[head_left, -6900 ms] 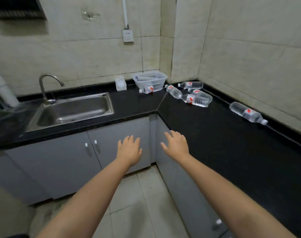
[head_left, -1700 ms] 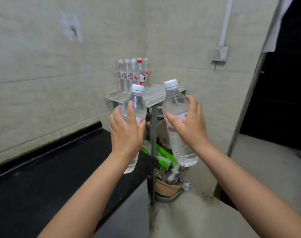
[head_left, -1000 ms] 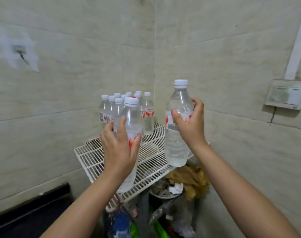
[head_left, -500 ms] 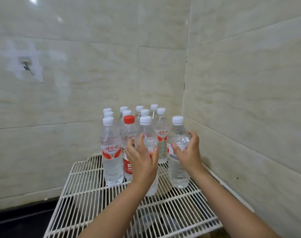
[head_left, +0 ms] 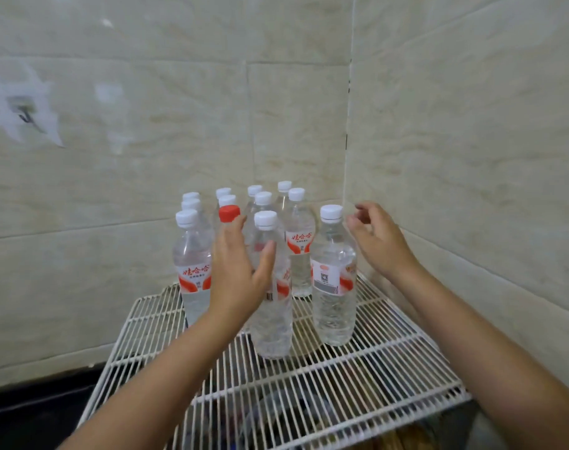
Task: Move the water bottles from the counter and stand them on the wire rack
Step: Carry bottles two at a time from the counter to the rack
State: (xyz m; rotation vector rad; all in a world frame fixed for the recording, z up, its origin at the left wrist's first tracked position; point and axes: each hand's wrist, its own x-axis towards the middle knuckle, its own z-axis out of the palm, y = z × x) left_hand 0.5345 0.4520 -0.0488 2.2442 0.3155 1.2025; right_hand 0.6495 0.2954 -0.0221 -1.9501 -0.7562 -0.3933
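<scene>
White wire rack point(head_left: 357, 378); 娃哈哈-labelled bottles point(head_left: 194, 274) upright; left hand point(head_left: 241, 274), right hand point(head_left: 379, 241) loose, empty

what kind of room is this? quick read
Probably a home kitchen or utility corner. Cues: glossy beige tiled walls meeting in a corner, a white wire rack holding upright water bottles, and a strip of black counter at lower left.

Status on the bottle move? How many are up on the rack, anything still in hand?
Done: about eleven bottles stand upright on the wire rack, the nearest two and at the front. In hand: nothing; the left hand and right hand are open beside those two, not gripping. Left: cannot tell, as the counter's bottles are out of view.
</scene>
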